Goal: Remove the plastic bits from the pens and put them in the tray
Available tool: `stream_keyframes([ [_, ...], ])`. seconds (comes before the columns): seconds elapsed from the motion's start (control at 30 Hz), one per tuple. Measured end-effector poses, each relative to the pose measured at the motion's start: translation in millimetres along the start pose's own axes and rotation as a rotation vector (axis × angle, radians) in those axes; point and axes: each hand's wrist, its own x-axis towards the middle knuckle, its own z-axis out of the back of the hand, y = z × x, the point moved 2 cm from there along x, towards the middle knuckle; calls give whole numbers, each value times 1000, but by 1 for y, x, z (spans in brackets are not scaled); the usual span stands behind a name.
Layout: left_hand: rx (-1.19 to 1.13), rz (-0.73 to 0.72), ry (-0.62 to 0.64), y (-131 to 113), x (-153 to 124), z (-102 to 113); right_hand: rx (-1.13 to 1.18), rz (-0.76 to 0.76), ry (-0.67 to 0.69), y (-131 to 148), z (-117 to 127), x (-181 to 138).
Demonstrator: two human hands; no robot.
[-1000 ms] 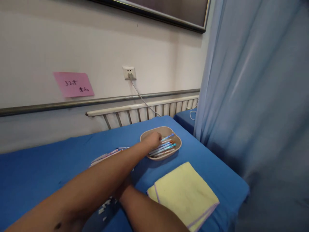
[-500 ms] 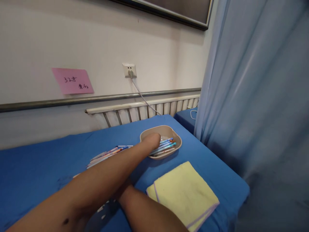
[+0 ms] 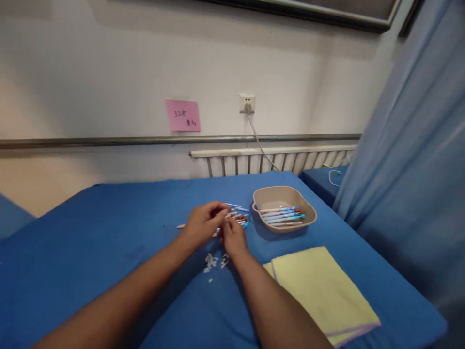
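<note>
Both hands meet over a pile of pens (image 3: 238,210) on the blue-covered surface. My left hand (image 3: 203,224) is closed, with its thumb and fingers brought together at the pile. Close against it on the right, my right hand (image 3: 234,236) is also closed, its fingertips bent inward. What the fingers grip is hidden, though pens lie right behind and beside them. Small white pieces (image 3: 209,261) are scattered just below the hands. To the right, a beige plastic basin (image 3: 259,194) holds several pens (image 3: 285,216) laid side by side.
A folded yellow cloth (image 3: 319,286) lies at the front right, beside my right forearm. Behind the blue surface (image 3: 119,208) run a white railing (image 3: 225,153) and a wall socket (image 3: 247,103) with a plugged-in cord. A blue curtain (image 3: 407,145) hangs on the right.
My left hand has come back from the basin to the pile of pens and now meets my right hand. The pens in the basin are in full sight. The view has swung left.
</note>
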Motion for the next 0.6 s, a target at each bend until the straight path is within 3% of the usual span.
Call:
stream_keyframes([
  [0.13, -41, 262, -209, 75, -64, 51, 46, -31, -97, -6, 6, 2],
  [0.27, 14, 347, -274, 130, -100, 64, 51, -6, -114, -2, 20, -2],
  [0.37, -12, 338, -192, 145, -103, 63, -12, 42, -134, 2, 27, -8],
  [0.6, 150, 128, 74, 136, -100, 55, -121, 90, -271, 11, 52, -7],
])
